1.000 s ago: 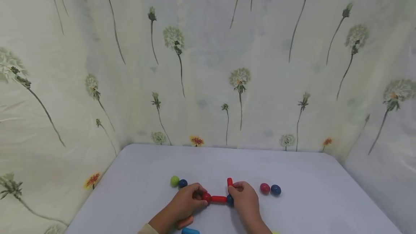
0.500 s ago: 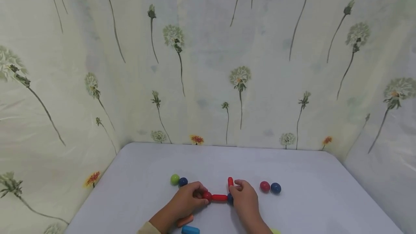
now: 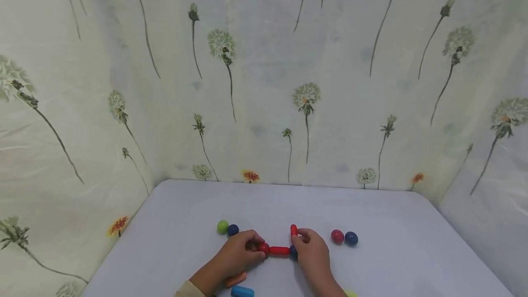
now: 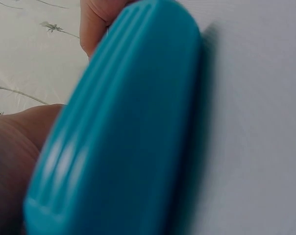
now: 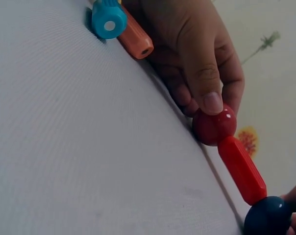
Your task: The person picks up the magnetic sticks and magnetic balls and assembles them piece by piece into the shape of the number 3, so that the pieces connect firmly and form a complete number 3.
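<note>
In the head view, a red rod (image 3: 279, 250) lies level between a red ball (image 3: 264, 249) and a dark blue ball (image 3: 293, 252), touching both. My left hand (image 3: 237, 256) pinches the red ball between thumb and fingers, its thumb (image 5: 212, 100) on top in the right wrist view. A second red rod (image 3: 294, 229) points away from the blue ball. My right hand (image 3: 314, 256) grips this rod's near part by the blue ball, covering some of both. Only fingertips of that hand show at the right wrist view's edge.
A green ball (image 3: 222, 227) and a blue ball (image 3: 233, 229) sit behind my left hand. A red ball (image 3: 337, 236) and another blue ball (image 3: 351, 239) lie to the right. An orange rod (image 3: 235, 279) and a light blue rod (image 3: 242, 291) are near my left forearm; something yellow (image 3: 350, 293) is beside my right.
</note>
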### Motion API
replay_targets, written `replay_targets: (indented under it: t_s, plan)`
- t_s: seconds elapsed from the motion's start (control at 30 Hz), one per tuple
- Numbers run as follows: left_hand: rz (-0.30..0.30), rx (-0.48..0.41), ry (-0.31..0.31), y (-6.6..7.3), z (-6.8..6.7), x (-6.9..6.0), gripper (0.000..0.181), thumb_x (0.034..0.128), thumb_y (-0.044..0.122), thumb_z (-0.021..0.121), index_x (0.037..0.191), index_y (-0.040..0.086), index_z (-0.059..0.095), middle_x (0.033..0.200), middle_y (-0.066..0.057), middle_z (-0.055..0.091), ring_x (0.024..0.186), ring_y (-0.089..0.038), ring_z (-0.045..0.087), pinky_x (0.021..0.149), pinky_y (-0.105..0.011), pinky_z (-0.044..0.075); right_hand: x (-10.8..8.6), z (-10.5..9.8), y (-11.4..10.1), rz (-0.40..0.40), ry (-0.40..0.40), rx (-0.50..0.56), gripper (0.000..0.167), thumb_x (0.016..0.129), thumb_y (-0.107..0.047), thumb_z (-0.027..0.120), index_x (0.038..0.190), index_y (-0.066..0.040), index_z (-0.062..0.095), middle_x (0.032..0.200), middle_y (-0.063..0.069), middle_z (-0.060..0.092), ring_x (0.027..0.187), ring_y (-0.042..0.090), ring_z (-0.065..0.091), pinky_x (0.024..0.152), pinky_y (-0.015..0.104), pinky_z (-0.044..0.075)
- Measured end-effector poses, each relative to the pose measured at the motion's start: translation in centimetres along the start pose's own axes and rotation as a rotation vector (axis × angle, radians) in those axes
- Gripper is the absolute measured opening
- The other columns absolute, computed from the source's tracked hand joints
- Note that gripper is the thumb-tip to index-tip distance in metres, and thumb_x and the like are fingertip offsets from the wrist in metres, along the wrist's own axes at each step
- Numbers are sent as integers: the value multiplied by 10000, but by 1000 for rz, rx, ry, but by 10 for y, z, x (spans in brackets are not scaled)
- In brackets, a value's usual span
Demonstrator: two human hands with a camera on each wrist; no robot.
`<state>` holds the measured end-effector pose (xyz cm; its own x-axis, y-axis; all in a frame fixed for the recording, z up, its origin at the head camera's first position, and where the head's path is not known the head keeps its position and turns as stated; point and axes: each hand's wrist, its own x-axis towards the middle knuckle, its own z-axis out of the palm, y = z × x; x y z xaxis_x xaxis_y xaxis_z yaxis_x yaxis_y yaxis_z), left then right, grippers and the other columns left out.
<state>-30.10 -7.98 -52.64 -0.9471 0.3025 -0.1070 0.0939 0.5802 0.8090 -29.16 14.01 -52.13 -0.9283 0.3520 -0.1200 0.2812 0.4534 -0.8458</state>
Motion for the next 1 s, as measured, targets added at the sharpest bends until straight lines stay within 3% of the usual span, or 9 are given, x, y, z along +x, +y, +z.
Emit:
replay_targets:
  t_s: [0.3,0.63,1.0]
  plan:
    - [21,-42,-12,1,1,-4,254,873,212,860,1076,257,714,951,82,686,884,-159,628,841,-359,575,-2,-1,-1,13,-11,-9,445,920,-248,794,1291,-36,670,1040,118,687,904,238,624,786,337,612]
    - [22,-28,-14,3,1,-2,255,873,201,860,1067,259,706,949,87,686,881,-151,631,840,-355,577,-4,-2,-4,19,22,41,377,926,-178,730,1258,-16,654,983,115,665,826,221,601,662,276,549]
    - [10,-13,-14,4,0,-3,251,873,202,859,1058,267,703,952,94,691,886,-132,639,848,-364,578,-5,-2,-5,31,9,42,395,902,-170,752,1249,-10,653,1021,140,660,880,248,611,706,298,589]
